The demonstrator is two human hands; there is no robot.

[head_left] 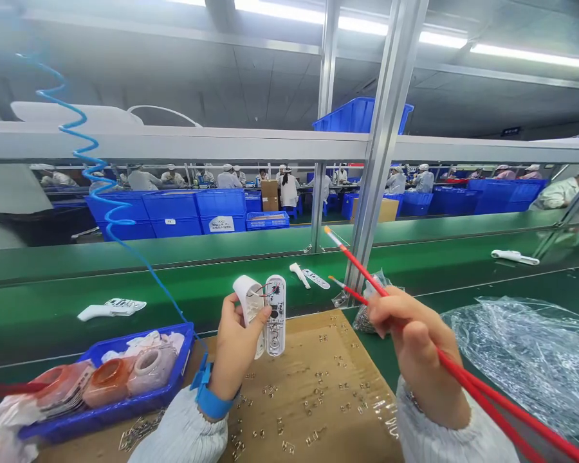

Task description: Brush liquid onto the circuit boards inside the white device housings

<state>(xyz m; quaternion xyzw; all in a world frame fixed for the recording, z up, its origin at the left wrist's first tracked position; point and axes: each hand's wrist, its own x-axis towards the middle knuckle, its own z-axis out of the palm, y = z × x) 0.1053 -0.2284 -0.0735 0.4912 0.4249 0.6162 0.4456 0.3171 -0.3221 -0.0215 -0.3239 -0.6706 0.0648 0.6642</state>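
Holding, L hand (237, 337): thumb + fingers pinching the split white casing (276, 321), hovering over the cardboard's (299, 350) far edge
R hand (412, 344): fingers curling round two red brushes (361, 266), tips aiming up-left
Casing feel: prob. being light, stiff; wires (266, 286) looking fragile, so rims = best grip
Casing axis: running approx. upright, wired end pointing up

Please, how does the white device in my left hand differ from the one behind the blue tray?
The held device is upright in the left hand; the other device lies flat on the green belt. The held device appears larger; the other device, smaller. Both are white with dark details.
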